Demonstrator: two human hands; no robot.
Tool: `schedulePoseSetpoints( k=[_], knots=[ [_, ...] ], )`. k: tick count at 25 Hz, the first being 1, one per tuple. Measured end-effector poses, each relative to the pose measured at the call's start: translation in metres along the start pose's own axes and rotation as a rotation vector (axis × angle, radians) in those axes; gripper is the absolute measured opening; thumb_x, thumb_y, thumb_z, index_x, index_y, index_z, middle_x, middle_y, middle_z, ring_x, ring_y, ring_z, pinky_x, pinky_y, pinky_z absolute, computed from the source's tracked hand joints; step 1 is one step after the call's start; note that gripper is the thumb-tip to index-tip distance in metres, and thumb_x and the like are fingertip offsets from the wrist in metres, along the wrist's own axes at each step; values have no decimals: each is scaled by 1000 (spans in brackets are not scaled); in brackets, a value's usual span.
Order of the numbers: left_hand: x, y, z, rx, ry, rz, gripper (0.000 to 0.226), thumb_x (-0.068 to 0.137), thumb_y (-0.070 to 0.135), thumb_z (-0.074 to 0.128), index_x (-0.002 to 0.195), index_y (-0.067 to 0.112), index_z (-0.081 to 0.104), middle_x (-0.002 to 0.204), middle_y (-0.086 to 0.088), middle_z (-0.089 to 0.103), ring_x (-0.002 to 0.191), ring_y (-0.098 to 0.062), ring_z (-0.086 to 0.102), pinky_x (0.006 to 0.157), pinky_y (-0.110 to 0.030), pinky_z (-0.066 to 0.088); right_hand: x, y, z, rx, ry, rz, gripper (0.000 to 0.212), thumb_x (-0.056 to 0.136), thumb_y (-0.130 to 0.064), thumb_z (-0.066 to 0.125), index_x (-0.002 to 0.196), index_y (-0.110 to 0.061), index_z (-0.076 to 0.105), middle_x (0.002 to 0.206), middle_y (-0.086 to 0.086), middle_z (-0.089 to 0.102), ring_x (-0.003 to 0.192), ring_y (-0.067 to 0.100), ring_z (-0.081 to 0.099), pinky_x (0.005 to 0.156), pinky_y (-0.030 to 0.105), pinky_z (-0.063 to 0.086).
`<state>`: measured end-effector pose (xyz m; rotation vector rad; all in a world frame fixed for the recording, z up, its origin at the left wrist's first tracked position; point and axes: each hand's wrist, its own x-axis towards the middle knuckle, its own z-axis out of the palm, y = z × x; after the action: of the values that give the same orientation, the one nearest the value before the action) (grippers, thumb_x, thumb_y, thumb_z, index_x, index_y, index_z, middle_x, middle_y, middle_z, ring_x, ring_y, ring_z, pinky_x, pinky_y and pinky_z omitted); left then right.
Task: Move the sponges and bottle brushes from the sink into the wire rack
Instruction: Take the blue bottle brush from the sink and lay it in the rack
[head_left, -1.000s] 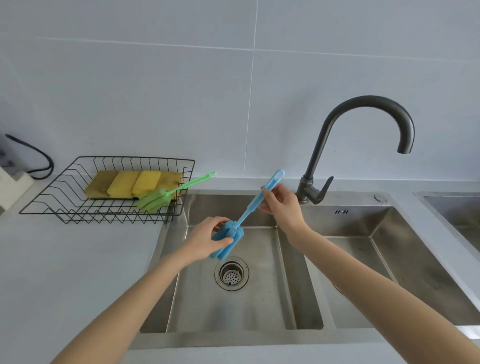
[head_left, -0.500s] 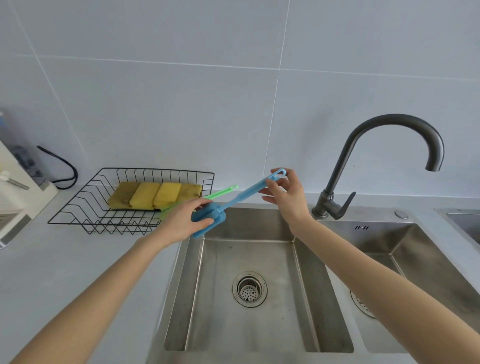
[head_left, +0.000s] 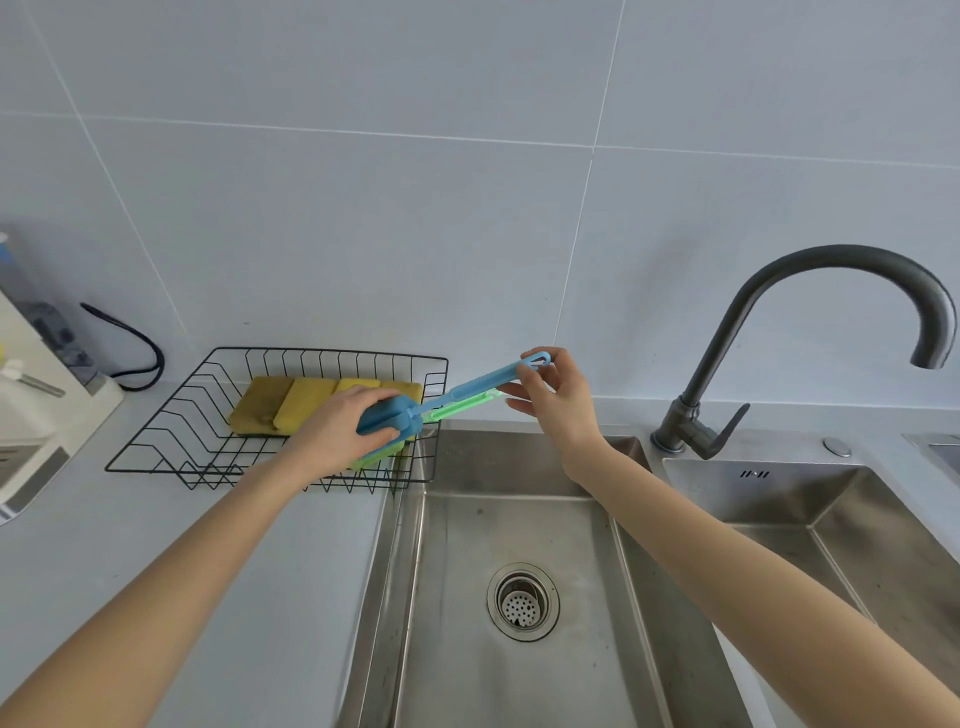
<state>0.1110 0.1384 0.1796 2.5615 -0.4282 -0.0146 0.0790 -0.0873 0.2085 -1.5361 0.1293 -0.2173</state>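
Observation:
A blue bottle brush (head_left: 467, 389) is held over the right end of the black wire rack (head_left: 171, 415). My left hand (head_left: 337, 431) grips its blue foam head just above the rack's right side. My right hand (head_left: 556, 400) pinches the handle's looped end, past the rack toward the sink. Under the blue brush a green bottle brush (head_left: 457, 410) lies in the rack, its handle sticking out over the rack's right edge. Several yellow sponges (head_left: 306, 402) lie side by side in the rack. The steel sink basin (head_left: 452, 597) holds only its drain strainer.
A dark curved faucet (head_left: 727, 364) stands behind the divider between the two basins. A second basin (head_left: 831, 519) lies to the right. A white appliance (head_left: 31, 415) with a black cable (head_left: 135, 353) sits at the left on the grey counter. The tiled wall rises behind.
Both hands have carried the blue brush up out of the sink and leftward, from above the drain to over the rack's right end. The view has shifted left with them.

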Motion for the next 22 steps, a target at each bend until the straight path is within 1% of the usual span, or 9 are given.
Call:
schedulePoseSetpoints(
  k=[3, 5, 8, 11, 13, 15, 19, 21, 22],
  knots=[
    [6, -12, -3, 35, -10, 2, 57, 83, 28, 63, 136, 18, 42, 134, -6, 51, 121, -24, 46, 103, -39, 39, 11, 3, 8, 28, 15, 12, 19, 96, -10, 48, 83, -24, 49, 103, 12, 60, 76, 18, 69, 63, 13, 57],
    [10, -19, -4, 43, -9, -20, 59, 84, 27, 61, 138, 18, 39, 135, -6, 48, 123, -24, 44, 103, -37, 38, 18, 6, 13, 42, 18, 30, 21, 96, -9, 48, 81, -24, 49, 107, 14, 60, 74, 13, 68, 62, 12, 57],
    [17, -28, -2, 53, -10, -46, 57, 85, 26, 61, 138, 19, 39, 131, -6, 47, 122, -23, 44, 101, -35, 37, 26, 13, 20, 35, 20, 62, 22, 96, -8, 47, 80, -23, 48, 113, 18, 59, 78, 22, 68, 59, 11, 57],
    [25, -39, 4, 66, -54, -71, 57, 85, 26, 60, 138, 21, 39, 132, -5, 47, 121, -22, 45, 99, -34, 38, 33, 26, 24, 3, 27, 108, 23, 95, -7, 48, 78, -23, 47, 110, 16, 59, 82, 25, 67, 56, 11, 57],
    [27, -45, 9, 71, -96, -89, 56, 85, 26, 60, 137, 21, 40, 132, -4, 49, 119, -20, 47, 96, -32, 40, 37, 37, 25, -23, 26, 149, 25, 95, -5, 47, 78, -23, 47, 106, 14, 57, 76, 23, 68, 54, 11, 56],
    [28, -50, 17, 65, -143, -109, 53, 85, 26, 61, 135, 21, 43, 131, -2, 53, 117, -20, 50, 93, -31, 42, 42, 50, 25, -53, 32, 199, 24, 95, -5, 46, 78, -22, 47, 104, 11, 57, 69, 15, 67, 53, 11, 56],
    [31, -61, 27, 46, -219, -148, 50, 83, 25, 64, 130, 20, 49, 126, -3, 60, 113, -19, 55, 90, -32, 44, 50, 68, 28, -148, 25, 294, 4, 95, -9, 48, 96, -13, 48, 102, 8, 59, 66, 10, 66, 59, 15, 56],
    [33, -68, 29, 51, -235, -173, 50, 82, 25, 64, 130, 19, 49, 126, -4, 61, 112, -20, 56, 90, -32, 44, 52, 74, 32, -199, 6, 318, 6, 96, -10, 48, 101, -12, 46, 102, 7, 59, 70, 15, 67, 60, 15, 56],
    [34, -71, 30, 56, -244, -186, 51, 82, 25, 64, 130, 18, 49, 126, -4, 60, 113, -21, 56, 90, -32, 44, 53, 75, 33, -226, -3, 328, 7, 96, -11, 49, 102, -12, 45, 102, 7, 59, 75, 17, 67, 58, 14, 56]
  ],
)
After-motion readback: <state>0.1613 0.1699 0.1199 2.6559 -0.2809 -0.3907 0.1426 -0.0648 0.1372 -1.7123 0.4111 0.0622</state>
